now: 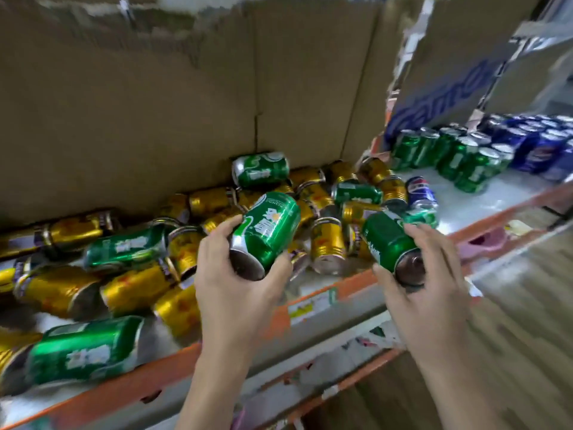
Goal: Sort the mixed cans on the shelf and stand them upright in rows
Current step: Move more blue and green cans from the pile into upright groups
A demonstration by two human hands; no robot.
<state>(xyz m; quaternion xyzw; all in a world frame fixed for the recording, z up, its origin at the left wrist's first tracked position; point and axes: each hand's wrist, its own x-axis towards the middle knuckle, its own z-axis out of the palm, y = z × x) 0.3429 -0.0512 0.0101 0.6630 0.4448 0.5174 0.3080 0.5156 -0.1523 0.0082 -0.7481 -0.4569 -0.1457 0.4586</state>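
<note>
My left hand (235,283) grips a green can (266,231), tilted with its base toward me, above the shelf's front edge. My right hand (424,283) grips a second green can (387,243), also tilted base-first. Behind them a jumbled pile of gold cans (136,283) and green cans (86,349) lies on its side across the shelf (313,305). One blue can (420,192) lies at the pile's right end. At the far right, green cans (455,156) stand upright in rows, with blue cans (542,147) standing upright beyond them.
A brown cardboard sheet (155,103) backs the shelf. A blue-printed carton (449,91) leans behind the upright rows. White shelf surface (483,203) shows between the pile and the upright green cans. The orange shelf rail carries a price label (307,308). Wood-patterned floor (527,305) lies lower right.
</note>
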